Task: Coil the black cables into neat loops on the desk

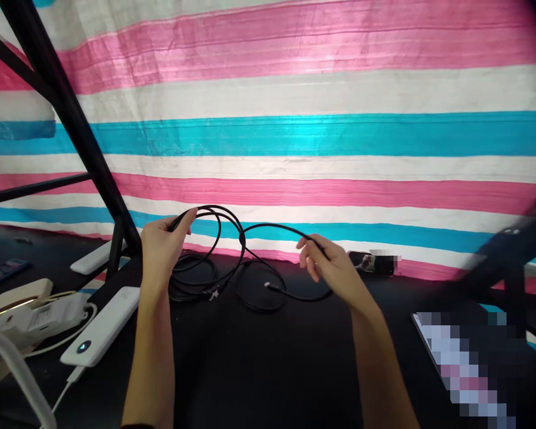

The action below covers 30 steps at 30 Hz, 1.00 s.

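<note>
Loops of a thin black cable (242, 238) hang from my left hand (167, 235), whose thumb and fingers pinch them at the top. To the right, my right hand (326, 262) has its fingers curled round a single length of the same cable, which arches across from the coil. The lower loops lie on the black table (259, 363). A small light-coloured plug (268, 286) at the cable's end shows between the hands, below the right one. Another whitish piece (214, 294) sits by the loops under my left hand; its kind is unclear.
White power banks (102, 328) and a white power strip (44, 319) with cords occupy the left. A dark phone (370, 263) lies at the back right, a partly blurred flat device (460, 363) at right. Black frame bars (67, 113) stand before a striped sheet (304, 137).
</note>
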### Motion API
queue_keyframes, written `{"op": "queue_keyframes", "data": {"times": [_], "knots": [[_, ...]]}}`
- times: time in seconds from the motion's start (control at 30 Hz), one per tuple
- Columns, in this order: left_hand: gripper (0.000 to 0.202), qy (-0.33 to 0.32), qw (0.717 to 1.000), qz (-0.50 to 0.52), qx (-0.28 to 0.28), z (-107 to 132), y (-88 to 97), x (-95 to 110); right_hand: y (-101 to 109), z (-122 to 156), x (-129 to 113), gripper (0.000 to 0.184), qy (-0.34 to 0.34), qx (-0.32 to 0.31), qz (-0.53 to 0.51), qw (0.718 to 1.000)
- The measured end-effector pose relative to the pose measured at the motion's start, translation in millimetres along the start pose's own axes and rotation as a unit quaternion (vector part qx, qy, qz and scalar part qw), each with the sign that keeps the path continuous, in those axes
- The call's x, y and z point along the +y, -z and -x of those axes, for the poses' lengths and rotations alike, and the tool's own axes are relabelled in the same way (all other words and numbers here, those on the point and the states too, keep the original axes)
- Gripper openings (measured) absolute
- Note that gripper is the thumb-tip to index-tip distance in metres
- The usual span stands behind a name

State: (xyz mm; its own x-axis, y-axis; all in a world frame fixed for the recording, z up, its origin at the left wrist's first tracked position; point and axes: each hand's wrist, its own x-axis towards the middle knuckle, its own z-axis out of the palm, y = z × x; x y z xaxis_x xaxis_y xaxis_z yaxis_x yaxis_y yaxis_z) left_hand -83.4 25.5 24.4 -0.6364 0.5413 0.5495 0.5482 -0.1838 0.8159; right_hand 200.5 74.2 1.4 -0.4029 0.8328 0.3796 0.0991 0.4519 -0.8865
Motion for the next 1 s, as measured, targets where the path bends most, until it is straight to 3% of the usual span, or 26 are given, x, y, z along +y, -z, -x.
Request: {"op": "queue_keyframes", "data": {"times": [0.17, 0.33, 0.47, 0.57, 0.67, 0.83, 0.9, 1.0], "knots": [[0.041, 0.006, 0.999, -0.025, 0.025, -7, -4.6, -12, 15, 1, 1, 0.024, 0.052, 0.167, -0.006, 0.985], [0.042, -0.013, 1.0, 0.015, 0.022, -8, -6.4, -14, 19, 1, 0, 0.028, 0.088, 0.302, -0.025, 0.949], [0.042, -0.031, 0.996, 0.084, -0.017, 0, -8.0, -2, 21, 2, -3, 0.024, 0.098, 0.343, -0.049, 0.933], [0.042, -0.046, 0.99, 0.12, -0.053, 13, -11.1, 14, 15, 4, -8, 0.019, 0.094, 0.331, -0.031, 0.938], [0.043, -0.046, 0.983, 0.165, -0.067, 28, -15.1, 30, 0, 4, -15, 0.019, 0.048, 0.311, -0.011, 0.949], [0.048, -0.022, 0.964, 0.256, -0.069, 44, -17.4, 44, -27, 2, -22, 0.028, -0.016, 0.231, -0.008, 0.973], [0.05, -0.027, 0.959, 0.276, -0.057, 45, -15.3, 46, -31, 3, -23, 0.031, -0.034, 0.153, -0.021, 0.987], [0.052, -0.035, 0.954, 0.297, -0.04, 41, -9.7, 44, -25, 6, -22, 0.032, -0.075, -0.038, -0.014, 0.996]]}}
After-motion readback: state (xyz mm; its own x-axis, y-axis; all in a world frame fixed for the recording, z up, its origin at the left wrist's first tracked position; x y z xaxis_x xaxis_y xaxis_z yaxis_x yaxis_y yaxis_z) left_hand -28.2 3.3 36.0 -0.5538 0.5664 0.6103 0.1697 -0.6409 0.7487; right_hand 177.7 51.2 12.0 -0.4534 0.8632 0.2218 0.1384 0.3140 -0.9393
